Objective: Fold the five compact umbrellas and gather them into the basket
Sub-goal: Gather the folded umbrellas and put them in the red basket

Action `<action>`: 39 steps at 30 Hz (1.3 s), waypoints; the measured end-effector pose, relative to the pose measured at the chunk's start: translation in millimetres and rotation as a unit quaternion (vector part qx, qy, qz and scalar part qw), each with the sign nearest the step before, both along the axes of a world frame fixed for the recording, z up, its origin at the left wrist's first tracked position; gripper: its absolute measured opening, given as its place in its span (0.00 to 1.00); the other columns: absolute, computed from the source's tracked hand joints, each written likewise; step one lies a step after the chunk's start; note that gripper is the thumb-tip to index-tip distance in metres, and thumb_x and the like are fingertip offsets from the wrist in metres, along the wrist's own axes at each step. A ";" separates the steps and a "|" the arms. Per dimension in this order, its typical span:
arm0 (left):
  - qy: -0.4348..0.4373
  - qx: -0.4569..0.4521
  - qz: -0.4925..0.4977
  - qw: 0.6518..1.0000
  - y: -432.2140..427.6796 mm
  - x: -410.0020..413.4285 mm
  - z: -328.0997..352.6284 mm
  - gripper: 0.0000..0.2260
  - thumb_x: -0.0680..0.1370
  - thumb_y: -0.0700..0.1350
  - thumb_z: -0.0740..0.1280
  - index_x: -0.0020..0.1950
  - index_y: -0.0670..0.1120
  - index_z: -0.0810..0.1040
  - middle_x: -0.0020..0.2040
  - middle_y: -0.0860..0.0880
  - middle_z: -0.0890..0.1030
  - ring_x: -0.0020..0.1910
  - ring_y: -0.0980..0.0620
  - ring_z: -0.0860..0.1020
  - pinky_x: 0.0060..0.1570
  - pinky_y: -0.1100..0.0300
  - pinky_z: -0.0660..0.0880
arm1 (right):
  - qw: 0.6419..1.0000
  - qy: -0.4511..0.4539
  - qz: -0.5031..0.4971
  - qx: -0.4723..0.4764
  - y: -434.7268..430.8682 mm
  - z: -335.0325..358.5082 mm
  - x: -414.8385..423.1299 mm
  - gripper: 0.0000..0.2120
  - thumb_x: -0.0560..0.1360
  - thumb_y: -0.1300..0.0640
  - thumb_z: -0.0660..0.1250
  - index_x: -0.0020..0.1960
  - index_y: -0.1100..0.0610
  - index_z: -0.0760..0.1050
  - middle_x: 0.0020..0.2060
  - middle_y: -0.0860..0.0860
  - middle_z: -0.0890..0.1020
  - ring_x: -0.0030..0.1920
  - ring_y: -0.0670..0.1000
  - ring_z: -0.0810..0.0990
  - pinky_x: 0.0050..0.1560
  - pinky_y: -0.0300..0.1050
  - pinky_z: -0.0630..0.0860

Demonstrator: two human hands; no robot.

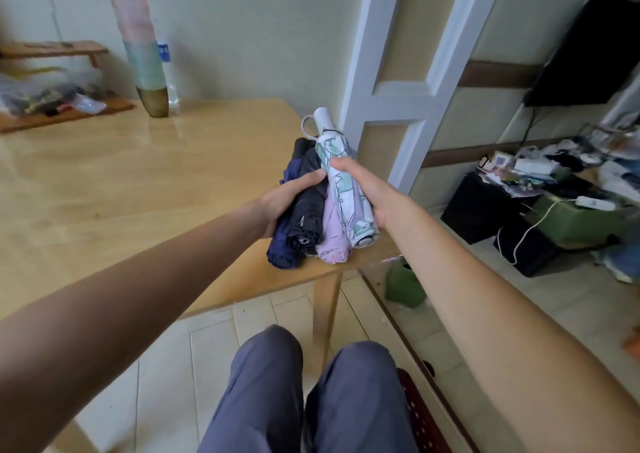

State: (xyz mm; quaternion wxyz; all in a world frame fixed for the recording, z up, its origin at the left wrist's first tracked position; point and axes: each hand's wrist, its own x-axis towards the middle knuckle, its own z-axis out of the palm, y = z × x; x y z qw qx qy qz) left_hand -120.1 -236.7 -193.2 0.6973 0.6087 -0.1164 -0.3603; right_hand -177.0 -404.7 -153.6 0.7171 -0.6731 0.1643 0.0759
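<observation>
Several folded compact umbrellas form one bundle above the table's right front corner. From left to right I see a navy umbrella [282,248], a black umbrella [308,217], a pink umbrella [332,241] and a white umbrella with a green print [346,192], its white handle pointing away from me. My left hand [287,198] grips the bundle from the left, thumb across the black one. My right hand [363,184] grips it from the right, thumb on the printed one. Whether another umbrella lies behind these is hidden. No basket shows.
The wooden table [138,182] carries a tall vase [147,71] and a plastic bottle [169,71] at the back, with a cluttered tray [52,106] at far left. A white door frame [398,99] stands behind. Clutter and black boxes [491,206] fill the floor at right. A dark red stool [419,418] sits by my knees.
</observation>
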 end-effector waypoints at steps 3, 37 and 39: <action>-0.003 -0.023 -0.015 1.000 -7.4 -13.2 7.6 0.26 0.77 0.60 0.71 0.69 0.45 0.78 0.61 0.43 0.84 0.59 0.42 0.83 0.55 0.50 0.81 | 0.999 -0.008 -0.033 0.002 -8.5 3.4 -19.4 0.20 0.78 0.42 0.68 0.54 0.60 0.82 0.48 0.61 0.85 0.45 0.58 0.85 0.58 0.54 0.80; 0.116 0.089 0.094 0.985 -218.9 -216.8 -259.1 0.28 0.66 0.50 0.83 0.63 0.46 0.78 0.52 0.48 0.86 0.47 0.50 0.86 0.47 0.55 0.84 | 0.964 0.190 -0.174 0.072 -192.1 -251.5 -240.6 0.17 0.82 0.46 0.61 0.46 0.58 0.77 0.29 0.55 0.83 0.27 0.52 0.82 0.29 0.38 0.77; 0.137 0.126 0.098 0.978 -216.1 -219.0 -286.5 0.25 0.69 0.48 0.82 0.62 0.45 0.79 0.50 0.47 0.86 0.45 0.50 0.86 0.40 0.59 0.83 | 0.957 0.213 -0.180 0.076 -191.9 -287.4 -241.1 0.15 0.81 0.46 0.62 0.49 0.57 0.78 0.32 0.55 0.85 0.29 0.52 0.83 0.31 0.39 0.78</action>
